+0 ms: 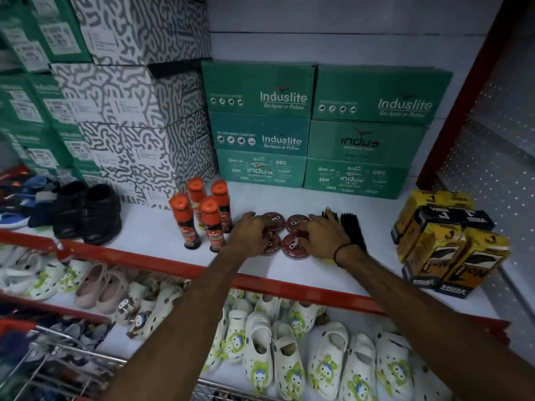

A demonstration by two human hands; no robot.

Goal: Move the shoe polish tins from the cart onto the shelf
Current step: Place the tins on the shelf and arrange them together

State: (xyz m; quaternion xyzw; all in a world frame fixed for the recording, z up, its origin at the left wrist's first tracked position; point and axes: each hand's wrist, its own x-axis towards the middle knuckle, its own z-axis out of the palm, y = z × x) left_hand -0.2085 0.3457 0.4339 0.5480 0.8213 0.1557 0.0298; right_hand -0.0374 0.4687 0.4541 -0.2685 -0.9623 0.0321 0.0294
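Four shoe polish tins (295, 222) are seen laid flat in a two-by-two block on the white shelf (333, 273), near its red front edge. At the near left corner of the view, the wire rim of a cart (58, 357) is shown. On the lower tier, white clogs (292, 348) are lined up. The left hand (249, 234) is spread palm-down over the two left tins, its fingers loosely curled and resting on their lids; whether a tin is gripped cannot be told. The right hand (321, 235) is laid over the two right tins, fingers fanned and touching the lids, with no closed hold visible. Just right of that hand a black brush (351, 230) is placed. Left of the tins, four orange-capped polish bottles (202, 212) are stood upright. Farther back, green shoe boxes (318, 128) are stacked against the wall.
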